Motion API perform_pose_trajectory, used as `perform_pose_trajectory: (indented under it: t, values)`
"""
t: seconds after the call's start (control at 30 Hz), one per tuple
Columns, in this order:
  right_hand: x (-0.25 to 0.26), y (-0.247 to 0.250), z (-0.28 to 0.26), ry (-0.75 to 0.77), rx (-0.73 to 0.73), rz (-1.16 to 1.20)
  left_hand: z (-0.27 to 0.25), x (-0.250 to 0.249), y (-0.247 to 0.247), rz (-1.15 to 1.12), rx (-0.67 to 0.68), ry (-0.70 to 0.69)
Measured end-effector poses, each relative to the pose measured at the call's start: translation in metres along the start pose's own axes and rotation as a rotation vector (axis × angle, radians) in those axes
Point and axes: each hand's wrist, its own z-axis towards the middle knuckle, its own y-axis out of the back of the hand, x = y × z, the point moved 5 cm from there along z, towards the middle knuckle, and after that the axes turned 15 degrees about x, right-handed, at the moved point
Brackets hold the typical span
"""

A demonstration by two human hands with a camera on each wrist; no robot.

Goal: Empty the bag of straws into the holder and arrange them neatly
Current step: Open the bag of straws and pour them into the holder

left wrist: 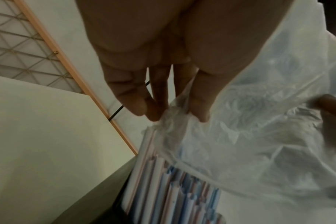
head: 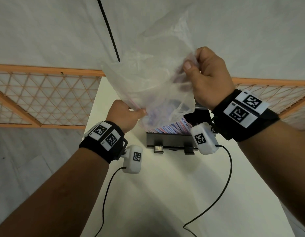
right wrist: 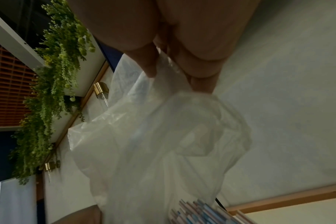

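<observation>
Translucent plastic bag point(head: 153, 86) hanging over black holder point(head: 169, 139); left hand point(head: 124, 115) and right hand point(head: 211, 77) both pinching it | straws point(left wrist: 171, 189) standing in holder | right-wrist view alone showing greenery point(right wrist: 54, 84) | wrist tag reading "R5" point(head: 233, 104)

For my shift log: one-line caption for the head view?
Both hands, left hand and right hand, hold a plastic bag over the straws in the black holder.

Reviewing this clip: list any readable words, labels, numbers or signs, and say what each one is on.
"R5": beside a square coded marker on the right wristband.
A second small code by the neighbouring marker there: too small to read.
Codes on the left wristband: too small to read.
Bag, straws, holder: no text.
</observation>
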Motion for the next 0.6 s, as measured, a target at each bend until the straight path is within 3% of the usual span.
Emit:
perform_pose_trajectory:
  t: [0.2,0.3,0.47,0.6]
  values:
    - [0.004,0.004,0.002,0.005,-0.038,0.042,-0.007,-0.008,0.009,-0.328,-0.062,-0.002]
    - [0.011,0.002,0.004,0.011,-0.034,0.036,-0.007,-0.007,0.008,-0.284,-0.079,-0.001]
    - [0.012,-0.005,0.007,-0.018,0.002,0.005,-0.007,-0.001,0.015,-0.018,-0.113,0.019]
    - [0.008,-0.005,0.006,-0.033,0.002,-0.027,-0.015,-0.022,0.024,-0.116,-0.224,-0.162]
